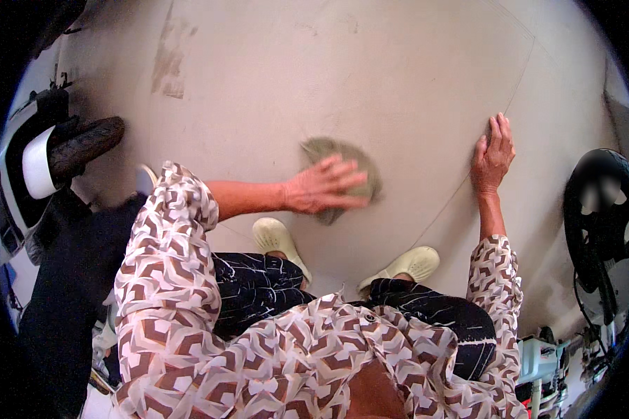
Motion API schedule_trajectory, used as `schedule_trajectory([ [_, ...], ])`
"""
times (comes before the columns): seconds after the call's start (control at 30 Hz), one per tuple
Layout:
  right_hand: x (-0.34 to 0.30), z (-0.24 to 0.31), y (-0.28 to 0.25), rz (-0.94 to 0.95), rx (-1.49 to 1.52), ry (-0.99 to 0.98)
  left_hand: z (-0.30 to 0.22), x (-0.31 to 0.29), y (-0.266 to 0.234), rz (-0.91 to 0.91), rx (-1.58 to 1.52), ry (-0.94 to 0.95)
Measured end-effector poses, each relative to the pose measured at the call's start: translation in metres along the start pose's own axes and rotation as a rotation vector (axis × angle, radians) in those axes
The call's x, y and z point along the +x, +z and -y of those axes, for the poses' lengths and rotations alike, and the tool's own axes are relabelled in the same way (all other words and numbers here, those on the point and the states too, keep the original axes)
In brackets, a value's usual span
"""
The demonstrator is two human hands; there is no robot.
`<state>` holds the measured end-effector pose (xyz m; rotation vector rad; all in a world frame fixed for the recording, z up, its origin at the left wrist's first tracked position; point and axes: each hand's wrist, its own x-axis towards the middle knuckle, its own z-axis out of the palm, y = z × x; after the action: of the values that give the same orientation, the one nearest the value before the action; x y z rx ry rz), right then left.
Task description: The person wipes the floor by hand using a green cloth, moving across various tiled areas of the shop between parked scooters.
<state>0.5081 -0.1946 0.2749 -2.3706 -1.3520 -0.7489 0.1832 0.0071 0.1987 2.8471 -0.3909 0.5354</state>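
My left hand presses on a crumpled grey-green cloth on the pale floor, in front of my feet. Motion smears both the hand and the cloth, and the part beneath the palm is hidden. Off to the right, my right hand lies on the floor with its fingers stretched out and nothing in it. Beside this hand runs a thin dark line in the floor.
Pale yellow clogs are on my feet. At the left stands a motorbike's black tyre with a white mudguard; another black wheel is at the right. Dark smudges mark the floor at far left.
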Motion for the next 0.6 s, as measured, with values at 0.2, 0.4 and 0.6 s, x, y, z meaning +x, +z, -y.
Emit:
schedule_trajectory([
  [0.2,0.007,-0.009,0.001,0.007,-0.03,0.026,0.088,0.036,-0.029,-0.131,0.075,0.223],
  [0.4,0.0,0.007,-0.005,0.044,0.018,0.01,0.224,0.04,-0.131,-0.406,0.236,-1.134],
  [0.6,-0.019,-0.007,-0.011,0.03,0.008,-0.008,0.184,-0.053,-0.069,-0.559,0.27,-0.895],
])
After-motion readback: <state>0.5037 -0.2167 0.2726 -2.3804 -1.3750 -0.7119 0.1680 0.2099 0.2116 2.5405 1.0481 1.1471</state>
